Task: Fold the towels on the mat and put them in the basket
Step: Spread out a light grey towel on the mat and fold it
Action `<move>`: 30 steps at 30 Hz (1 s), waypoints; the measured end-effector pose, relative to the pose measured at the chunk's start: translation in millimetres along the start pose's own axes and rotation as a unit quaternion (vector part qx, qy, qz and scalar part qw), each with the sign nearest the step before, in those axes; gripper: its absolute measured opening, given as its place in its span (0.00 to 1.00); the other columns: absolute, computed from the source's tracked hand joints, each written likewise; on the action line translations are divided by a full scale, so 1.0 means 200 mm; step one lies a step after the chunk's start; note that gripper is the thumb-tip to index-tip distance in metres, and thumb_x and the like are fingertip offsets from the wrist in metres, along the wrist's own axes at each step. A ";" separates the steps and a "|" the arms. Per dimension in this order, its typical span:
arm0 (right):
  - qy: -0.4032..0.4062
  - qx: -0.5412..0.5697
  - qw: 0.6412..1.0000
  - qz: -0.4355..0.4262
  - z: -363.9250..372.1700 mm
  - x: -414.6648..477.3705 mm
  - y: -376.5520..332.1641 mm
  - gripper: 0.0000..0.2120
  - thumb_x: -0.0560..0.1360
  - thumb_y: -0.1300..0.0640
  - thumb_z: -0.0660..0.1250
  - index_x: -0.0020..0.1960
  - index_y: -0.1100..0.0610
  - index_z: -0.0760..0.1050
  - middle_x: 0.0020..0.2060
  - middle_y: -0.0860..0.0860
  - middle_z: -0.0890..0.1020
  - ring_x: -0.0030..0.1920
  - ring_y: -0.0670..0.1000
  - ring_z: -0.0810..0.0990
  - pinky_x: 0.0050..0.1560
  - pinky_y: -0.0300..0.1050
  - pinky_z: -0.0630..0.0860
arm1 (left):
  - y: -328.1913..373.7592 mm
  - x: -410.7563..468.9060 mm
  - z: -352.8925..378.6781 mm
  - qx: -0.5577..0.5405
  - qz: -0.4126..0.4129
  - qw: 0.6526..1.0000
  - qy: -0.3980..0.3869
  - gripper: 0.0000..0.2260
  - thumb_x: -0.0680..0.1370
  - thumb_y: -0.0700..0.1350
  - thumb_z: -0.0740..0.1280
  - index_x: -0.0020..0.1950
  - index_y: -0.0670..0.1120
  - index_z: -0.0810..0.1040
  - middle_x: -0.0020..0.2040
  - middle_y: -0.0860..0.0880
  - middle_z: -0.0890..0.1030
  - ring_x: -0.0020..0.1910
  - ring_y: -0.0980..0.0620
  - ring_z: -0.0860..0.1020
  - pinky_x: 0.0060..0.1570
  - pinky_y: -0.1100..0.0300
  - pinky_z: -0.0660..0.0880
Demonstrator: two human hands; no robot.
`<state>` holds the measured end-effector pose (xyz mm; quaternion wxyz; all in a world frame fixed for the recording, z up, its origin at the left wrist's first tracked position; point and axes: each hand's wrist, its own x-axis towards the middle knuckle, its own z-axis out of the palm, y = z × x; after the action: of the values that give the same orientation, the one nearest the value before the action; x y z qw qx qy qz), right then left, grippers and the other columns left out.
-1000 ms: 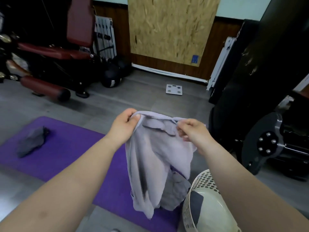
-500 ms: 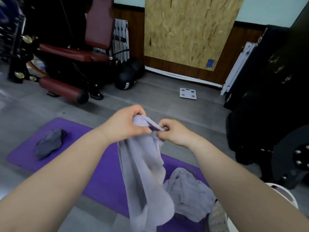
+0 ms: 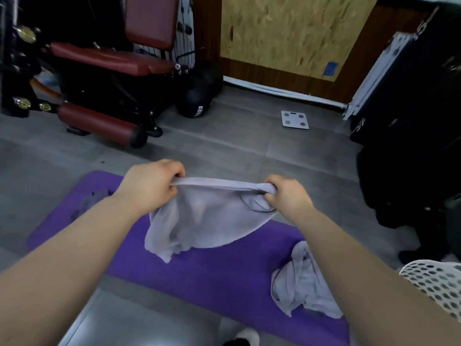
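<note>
Towel (image 3: 209, 216) unfolded, top edge gripped by left hand (image 3: 149, 186) and right hand (image 3: 287, 196) | second towel (image 3: 304, 288) crumpled on mat (image 3: 212, 275) below right hand | basket (image 3: 439, 283) contents unseen | folding likely just starting

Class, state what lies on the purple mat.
A crumpled pale towel lies at its right end; a grey towel at its left, partly covered by the left forearm. The held towel hides more mat.

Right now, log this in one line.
left hand: grips towel | right hand: grips towel | towel: held over mat | basket: right
</note>
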<state>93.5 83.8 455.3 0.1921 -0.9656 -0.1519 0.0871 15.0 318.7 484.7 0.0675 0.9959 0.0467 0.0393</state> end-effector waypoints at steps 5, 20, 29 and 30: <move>-0.078 0.249 0.965 -0.013 0.01 0.12 -0.08 0.11 0.71 0.69 0.60 0.47 0.55 0.68 0.32 0.48 0.74 0.32 0.44 0.71 0.29 0.28 0.65 | -0.23 0.09 0.17 -0.066 -0.060 0.995 -0.038 0.09 0.74 0.39 0.63 0.52 0.44 0.77 0.50 0.46 0.79 0.51 0.45 0.76 0.41 0.60 0.64; -0.111 0.351 0.925 0.089 0.37 0.62 -0.39 0.10 0.80 0.55 0.54 0.49 0.56 0.72 0.39 0.45 0.74 0.46 0.46 0.72 0.42 0.33 0.68 | -0.62 0.57 0.29 -0.496 -0.169 0.848 -0.081 0.12 0.79 0.37 0.57 0.43 0.51 0.75 0.41 0.53 0.78 0.42 0.58 0.74 0.42 0.68 0.69; -0.151 0.027 0.984 0.086 0.52 0.72 -0.53 0.25 0.75 0.66 0.57 0.71 0.59 0.57 0.70 0.56 0.62 0.67 0.55 0.65 0.60 0.40 0.63 | -0.88 0.83 0.36 -0.494 -0.045 0.847 -0.192 0.09 0.73 0.37 0.69 0.37 0.50 0.77 0.27 0.62 0.79 0.29 0.68 0.75 0.32 0.77 0.70; -0.143 -0.017 0.985 0.093 0.52 0.72 -0.53 0.30 0.75 0.65 0.57 0.74 0.57 0.50 0.74 0.55 0.53 0.72 0.55 0.57 0.68 0.42 0.56 | -0.88 0.85 0.36 -0.488 -0.035 0.850 -0.195 0.09 0.72 0.38 0.69 0.37 0.51 0.77 0.28 0.62 0.79 0.30 0.69 0.75 0.32 0.78 0.69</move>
<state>177.8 259.8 386.7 0.1434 -0.9561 -0.0890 0.2396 174.3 499.1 400.7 0.5534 0.8199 0.0424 -0.1402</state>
